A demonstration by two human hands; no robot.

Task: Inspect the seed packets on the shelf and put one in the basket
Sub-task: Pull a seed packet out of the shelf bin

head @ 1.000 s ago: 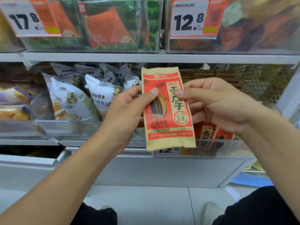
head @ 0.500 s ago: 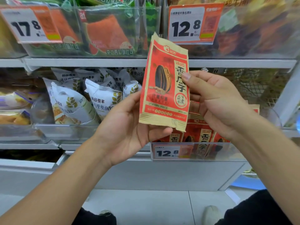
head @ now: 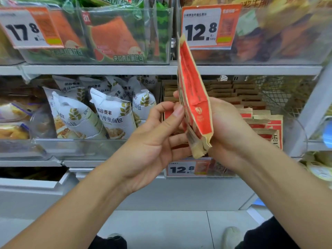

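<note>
Hands: 2 in view, both on 1 seed packet (head: 193,97), red w/ tan edges, held upright and turned nearly edge-on to the cam, in front of the shelf (head: 100,70) rail, top corner overlapping the 12.8 price tag (head: 208,26). Left hand (head: 158,139) palm toward cam, thumb + fingertips pinching packet's left edge around mid-height, other fingers loosely curled under it. Right hand (head: 228,126) mostly behind the packet, cupping its back/lower part; fingers hidden, so exact curl can't tell, but it's carrying the packet. Price tags: 3 readable — 17.8 tag (head: 27,28) upper left, the 12.8 upper right, second 12.8 tag (head: 186,168) on lower bin front. More seed packets stacked in bin (head: 258,121) right behind the hands, same red/tan, count unclear, rows overlap. White bread bags (head: 111,112) left of that, approx 6+ visible, overlapping. Watermelon-print packs (head: 115,40) in clear bin up top, at least 2. Basket not seen.
</note>
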